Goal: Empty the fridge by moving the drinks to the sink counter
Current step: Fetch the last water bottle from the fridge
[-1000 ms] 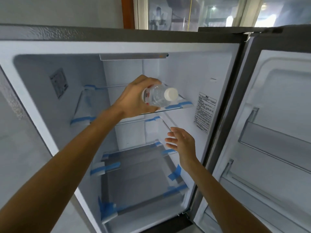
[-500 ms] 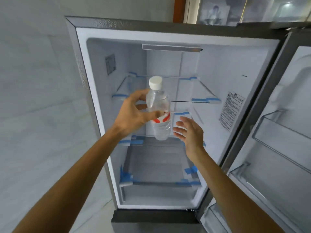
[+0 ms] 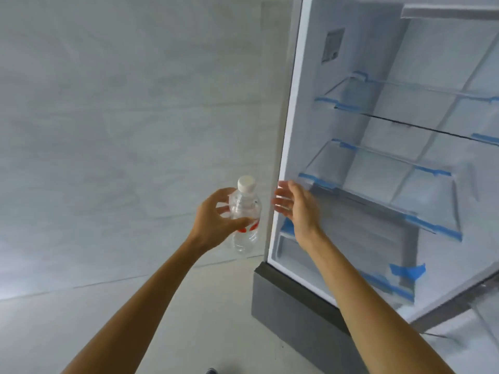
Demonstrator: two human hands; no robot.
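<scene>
My left hand [image 3: 216, 220] grips a clear water bottle [image 3: 244, 209] with a white cap and a red label, held upright just outside the fridge, left of its frame. My right hand [image 3: 295, 209] hovers beside the bottle with fingers spread and straight, holding nothing, in front of the fridge's left edge. The open fridge [image 3: 378, 157] fills the right of the view; its glass shelves, taped with blue strips, carry no drinks that I can see. The sink counter is out of view.
A pale grey tiled wall [image 3: 121, 117] covers the left and centre. Light floor tiles [image 3: 81, 319] lie below it. The fridge's dark grey base [image 3: 291, 300] stands at floor level, and part of the open door [image 3: 475, 333] shows at the lower right.
The bottle has come out of the fridge, turned upright and moved left past the frame in my left hand. My right hand followed alongside. My view swung left toward the wall.
</scene>
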